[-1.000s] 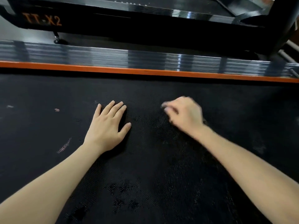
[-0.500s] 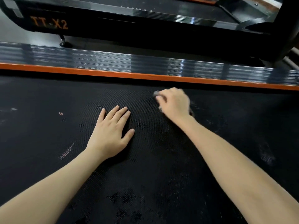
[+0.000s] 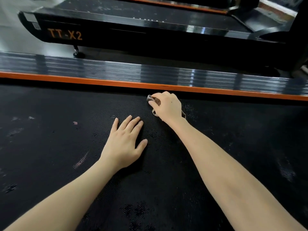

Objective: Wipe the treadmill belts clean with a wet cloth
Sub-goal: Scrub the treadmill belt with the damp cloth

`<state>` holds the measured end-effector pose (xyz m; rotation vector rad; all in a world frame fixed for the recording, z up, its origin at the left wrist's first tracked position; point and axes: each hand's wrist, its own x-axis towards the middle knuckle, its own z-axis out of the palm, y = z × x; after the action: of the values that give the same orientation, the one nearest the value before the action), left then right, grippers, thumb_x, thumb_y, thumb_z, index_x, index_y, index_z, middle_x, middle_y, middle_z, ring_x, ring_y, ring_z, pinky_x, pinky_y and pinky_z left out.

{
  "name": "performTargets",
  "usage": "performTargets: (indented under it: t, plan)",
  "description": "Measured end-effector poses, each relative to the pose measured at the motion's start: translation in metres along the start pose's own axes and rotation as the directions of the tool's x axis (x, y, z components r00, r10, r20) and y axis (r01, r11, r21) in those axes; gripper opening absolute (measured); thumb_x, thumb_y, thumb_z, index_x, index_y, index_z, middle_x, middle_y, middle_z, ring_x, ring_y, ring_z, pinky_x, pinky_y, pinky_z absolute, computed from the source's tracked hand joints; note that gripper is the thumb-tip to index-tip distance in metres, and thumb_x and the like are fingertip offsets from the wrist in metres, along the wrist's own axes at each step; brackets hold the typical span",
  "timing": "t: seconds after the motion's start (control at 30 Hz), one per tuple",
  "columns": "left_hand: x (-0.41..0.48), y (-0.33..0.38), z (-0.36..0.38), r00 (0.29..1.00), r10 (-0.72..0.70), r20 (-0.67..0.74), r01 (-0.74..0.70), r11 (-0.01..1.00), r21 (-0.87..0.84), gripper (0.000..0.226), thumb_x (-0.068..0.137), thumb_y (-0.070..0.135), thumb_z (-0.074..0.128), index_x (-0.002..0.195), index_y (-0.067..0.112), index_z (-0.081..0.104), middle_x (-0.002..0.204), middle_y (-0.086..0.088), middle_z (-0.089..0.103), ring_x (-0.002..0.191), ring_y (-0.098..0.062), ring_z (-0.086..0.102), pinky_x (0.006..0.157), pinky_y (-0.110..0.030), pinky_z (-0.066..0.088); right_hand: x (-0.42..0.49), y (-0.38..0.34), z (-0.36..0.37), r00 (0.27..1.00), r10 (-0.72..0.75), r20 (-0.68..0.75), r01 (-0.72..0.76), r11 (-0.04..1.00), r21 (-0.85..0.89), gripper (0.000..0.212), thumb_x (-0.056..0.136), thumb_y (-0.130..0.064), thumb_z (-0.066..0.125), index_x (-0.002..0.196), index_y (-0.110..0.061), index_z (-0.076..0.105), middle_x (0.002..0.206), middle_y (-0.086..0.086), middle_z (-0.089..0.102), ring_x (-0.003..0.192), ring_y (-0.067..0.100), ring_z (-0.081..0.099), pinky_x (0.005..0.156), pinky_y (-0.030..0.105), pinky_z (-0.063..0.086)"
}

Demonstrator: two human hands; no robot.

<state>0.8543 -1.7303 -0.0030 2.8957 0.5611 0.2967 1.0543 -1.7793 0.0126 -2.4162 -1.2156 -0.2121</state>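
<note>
1. Task status: The wipe is judged to be in progress and only partly done.
2. The near treadmill belt shows darker, damp-looking patches toward 6 o'clock. Pale smudges remain toward 9 o'clock and toward 3 o'clock, so those zones appear to be left.
3. The second treadmill, at 12 o'clock beyond the side rail, carries pale specks on its belt and looks unwiped.
4. Cloth location: The cloth lies on the near belt, just beside the orange trim, at 1 o'clock from the left hand.
5. Right hand: The fingers are curled over the bunched cloth and press it to the belt. Most of the cloth is hidden; only its edges show at the fingertips and the wrist.
6. Left hand: It lies palm down on the belt, fingers straight and slightly spread. It holds nothing and appears to serve as a brace.
</note>
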Motion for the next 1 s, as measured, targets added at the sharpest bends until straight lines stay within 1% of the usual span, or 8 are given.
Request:
performTargets:
  t: [0.23, 0.4, 0.47, 0.53, 0.63, 0.73, 0.87, 1.0]
  plan:
    - [0.0, 0.001, -0.002, 1.0, -0.008, 0.027, 0.008, 1.0, 0.022, 0.082, 0.081, 0.06, 0.01, 0.146, 0.016, 0.032, 0.155, 0.0, 0.027, 0.145, -0.02, 0.013, 0.117, -0.046, 0.002, -0.118, -0.008, -0.039, 0.983, -0.178, -0.042, 0.18, 0.981, 0.065, 0.034, 0.085, -0.05, 0.056, 0.103, -0.027, 0.074, 0.083, -0.002, 0.063, 0.073, 0.02, 0.056, 0.061, 0.024, 0.039]
    - [-0.001, 0.002, 0.0, 0.999, -0.02, 0.032, 0.019, 0.998, 0.053, 0.077, 0.085, 0.058, 0.015, 0.147, 0.016, 0.029, 0.156, 0.0, 0.024, 0.146, -0.02, 0.011, 0.117, -0.046, 0.001, -0.189, 0.019, -0.076, 0.905, -0.416, 0.086, 0.398, 0.902, 0.164, 0.029, 0.086, -0.045, 0.06, 0.101, -0.026, 0.074, 0.086, -0.001, 0.063, 0.072, 0.018, 0.056, 0.064, 0.027, 0.044]
    - [0.0, 0.001, 0.0, 0.999, -0.021, 0.036, 0.019, 0.999, 0.044, 0.074, 0.086, 0.056, 0.021, 0.147, 0.015, 0.03, 0.155, -0.001, 0.025, 0.145, -0.021, 0.011, 0.117, -0.046, 0.0, -0.152, 0.034, -0.072, 0.948, -0.315, 0.045, 0.314, 0.949, 0.039, 0.03, 0.086, -0.047, 0.056, 0.102, -0.03, 0.074, 0.084, -0.001, 0.064, 0.075, 0.021, 0.059, 0.063, 0.026, 0.043]
    - [-0.001, 0.001, -0.001, 0.999, -0.027, 0.042, 0.025, 0.999, 0.041, 0.073, 0.086, 0.055, 0.023, 0.147, 0.015, 0.03, 0.155, -0.001, 0.025, 0.145, -0.021, 0.012, 0.117, -0.046, 0.0, -0.107, 0.047, -0.059, 0.998, -0.036, -0.054, 0.031, 0.994, -0.102, 0.031, 0.09, -0.047, 0.053, 0.107, -0.03, 0.071, 0.092, 0.002, 0.065, 0.086, 0.025, 0.06, 0.066, 0.027, 0.04]
    - [0.0, 0.001, -0.001, 0.998, -0.022, 0.05, 0.02, 0.999, 0.033, 0.064, 0.094, 0.051, 0.032, 0.147, 0.014, 0.029, 0.156, -0.001, 0.023, 0.146, -0.021, 0.01, 0.117, -0.047, 0.0, -0.1, 0.034, -0.049, 0.977, 0.188, -0.101, -0.201, 0.97, -0.135, 0.028, 0.092, -0.041, 0.055, 0.11, -0.026, 0.07, 0.101, 0.005, 0.065, 0.092, 0.029, 0.058, 0.071, 0.031, 0.04]
    - [0.0, 0.002, -0.002, 0.999, -0.02, 0.046, 0.019, 0.999, 0.035, 0.062, 0.095, 0.047, 0.038, 0.147, 0.014, 0.029, 0.156, -0.002, 0.023, 0.145, -0.021, 0.01, 0.117, -0.047, 0.001, -0.182, -0.016, -0.059, 0.997, -0.048, -0.062, 0.05, 0.998, 0.035, 0.022, 0.086, -0.038, 0.06, 0.096, -0.025, 0.074, 0.083, 0.004, 0.064, 0.074, 0.027, 0.058, 0.063, 0.031, 0.045]
    - [0.0, 0.001, -0.003, 0.999, -0.02, 0.045, 0.018, 0.999, 0.044, 0.062, 0.096, 0.047, 0.037, 0.147, 0.014, 0.029, 0.156, -0.002, 0.023, 0.145, -0.021, 0.011, 0.117, -0.047, 0.001, -0.29, -0.023, -0.104, 0.919, -0.368, 0.14, 0.331, 0.915, 0.228, 0.024, 0.088, -0.036, 0.062, 0.101, -0.019, 0.073, 0.087, 0.002, 0.063, 0.073, 0.021, 0.057, 0.061, 0.037, 0.048]
    - [0.0, 0.002, -0.004, 0.999, -0.025, 0.036, 0.023, 0.998, 0.06, 0.061, 0.095, 0.047, 0.037, 0.146, 0.013, 0.032, 0.154, -0.004, 0.028, 0.144, -0.023, 0.016, 0.117, -0.049, 0.003, -0.283, 0.032, -0.113, 0.984, -0.167, -0.059, 0.172, 0.982, 0.08, 0.021, 0.089, -0.033, 0.062, 0.097, -0.018, 0.075, 0.088, 0.001, 0.065, 0.076, 0.021, 0.062, 0.068, 0.035, 0.05]
